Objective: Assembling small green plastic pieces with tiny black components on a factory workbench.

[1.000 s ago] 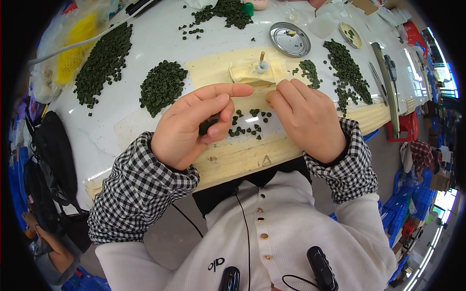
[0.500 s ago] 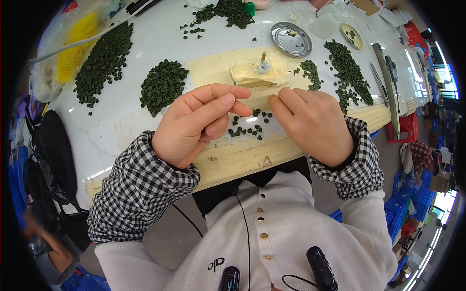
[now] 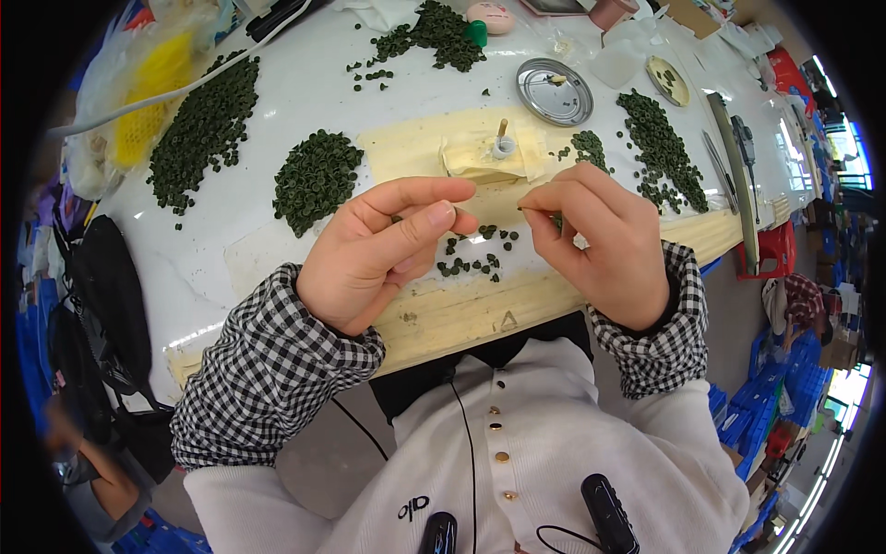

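My left hand [image 3: 374, 249] is held above the near edge of the table, its thumb against the curled fingers and the index finger reaching over. What it pinches is too small to make out. Facing it, my right hand [image 3: 609, 235] pinches a tiny dark thing between thumb and index finger; its kind does not show. Below and between both hands lie several loose dark green round pieces [image 3: 457, 267]. Just beyond stands a block wrapped in pale yellow tape [image 3: 471, 164], with a small white cup [image 3: 504, 147] and a thin wooden stick upright in it.
Heaps of green pieces lie left [image 3: 317, 180], far left [image 3: 203, 129], at the back [image 3: 448, 37] and right [image 3: 660, 143]. A round metal lid [image 3: 554, 90] sits behind the block. Tweezers [image 3: 720, 171] and a long flat bar [image 3: 738, 175] lie at the right edge.
My right hand has turned and lifted, so its thumb and index pinch now shows. The left hand has shifted slightly; the whole view has moved a little.
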`<control>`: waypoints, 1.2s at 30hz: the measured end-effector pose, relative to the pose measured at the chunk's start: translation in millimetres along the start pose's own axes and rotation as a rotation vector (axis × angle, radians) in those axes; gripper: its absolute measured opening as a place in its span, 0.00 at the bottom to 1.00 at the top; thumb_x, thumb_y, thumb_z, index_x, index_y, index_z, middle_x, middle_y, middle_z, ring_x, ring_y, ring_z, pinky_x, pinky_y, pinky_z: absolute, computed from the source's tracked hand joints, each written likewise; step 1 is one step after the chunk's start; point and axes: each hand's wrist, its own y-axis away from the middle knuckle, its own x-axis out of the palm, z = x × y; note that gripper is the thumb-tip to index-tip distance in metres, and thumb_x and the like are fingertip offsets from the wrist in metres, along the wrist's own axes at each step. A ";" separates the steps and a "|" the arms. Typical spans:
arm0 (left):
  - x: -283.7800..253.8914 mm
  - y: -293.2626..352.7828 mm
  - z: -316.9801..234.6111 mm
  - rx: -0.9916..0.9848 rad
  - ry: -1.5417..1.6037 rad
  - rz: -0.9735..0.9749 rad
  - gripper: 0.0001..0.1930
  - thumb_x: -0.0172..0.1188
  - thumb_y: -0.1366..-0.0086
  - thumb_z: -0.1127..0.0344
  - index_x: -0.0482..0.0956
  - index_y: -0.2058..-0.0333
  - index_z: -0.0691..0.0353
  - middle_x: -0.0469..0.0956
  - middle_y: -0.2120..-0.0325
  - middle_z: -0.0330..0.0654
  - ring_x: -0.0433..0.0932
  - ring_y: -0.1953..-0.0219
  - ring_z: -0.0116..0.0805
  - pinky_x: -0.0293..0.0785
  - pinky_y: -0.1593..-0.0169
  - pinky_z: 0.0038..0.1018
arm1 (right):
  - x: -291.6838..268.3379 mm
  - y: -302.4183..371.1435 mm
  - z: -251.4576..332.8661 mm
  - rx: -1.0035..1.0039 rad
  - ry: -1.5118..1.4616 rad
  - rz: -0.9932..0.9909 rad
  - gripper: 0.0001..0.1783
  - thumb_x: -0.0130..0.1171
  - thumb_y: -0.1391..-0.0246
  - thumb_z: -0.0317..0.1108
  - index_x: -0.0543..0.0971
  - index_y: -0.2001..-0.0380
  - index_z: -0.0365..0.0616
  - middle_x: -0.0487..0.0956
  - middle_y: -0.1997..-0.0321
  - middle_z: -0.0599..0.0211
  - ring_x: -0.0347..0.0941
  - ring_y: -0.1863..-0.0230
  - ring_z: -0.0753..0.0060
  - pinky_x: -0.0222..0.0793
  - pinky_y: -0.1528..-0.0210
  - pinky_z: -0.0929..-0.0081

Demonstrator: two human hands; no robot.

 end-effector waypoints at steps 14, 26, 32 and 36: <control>-0.9 1.6 0.4 -0.002 -0.037 0.021 0.12 0.48 0.34 0.70 0.73 0.54 0.68 0.77 0.68 0.41 0.53 0.84 0.14 0.52 0.80 0.11 | 13.2 -4.0 24.5 0.158 -0.382 -0.192 0.07 0.61 0.57 0.20 0.77 0.71 0.38 0.75 0.74 0.67 0.70 0.80 0.78 0.67 0.79 0.83; -3.8 3.6 5.0 -0.049 -0.016 0.019 0.11 0.48 0.33 0.67 0.75 0.60 0.68 0.77 0.72 0.38 0.56 0.84 0.16 0.54 0.79 0.13 | 31.1 -3.7 14.1 -0.212 -0.037 -0.313 0.15 0.63 0.68 0.22 0.78 0.70 0.39 0.72 0.76 0.68 0.71 0.77 0.69 0.69 0.78 0.76; -2.5 4.3 5.0 -0.032 -0.017 0.002 0.12 0.46 0.32 0.67 0.74 0.60 0.69 0.74 0.74 0.34 0.52 0.84 0.15 0.51 0.81 0.12 | 35.9 0.3 14.8 -0.244 -0.015 -0.319 0.18 0.61 0.69 0.21 0.78 0.67 0.37 0.71 0.76 0.69 0.68 0.79 0.71 0.66 0.79 0.77; -0.9 4.4 4.7 -0.037 -0.015 -0.044 0.12 0.46 0.32 0.67 0.74 0.60 0.70 0.73 0.75 0.33 0.52 0.85 0.14 0.51 0.81 0.12 | 38.8 5.0 17.4 -0.229 -0.028 -0.300 0.19 0.61 0.70 0.20 0.78 0.67 0.37 0.70 0.77 0.69 0.68 0.79 0.72 0.66 0.80 0.78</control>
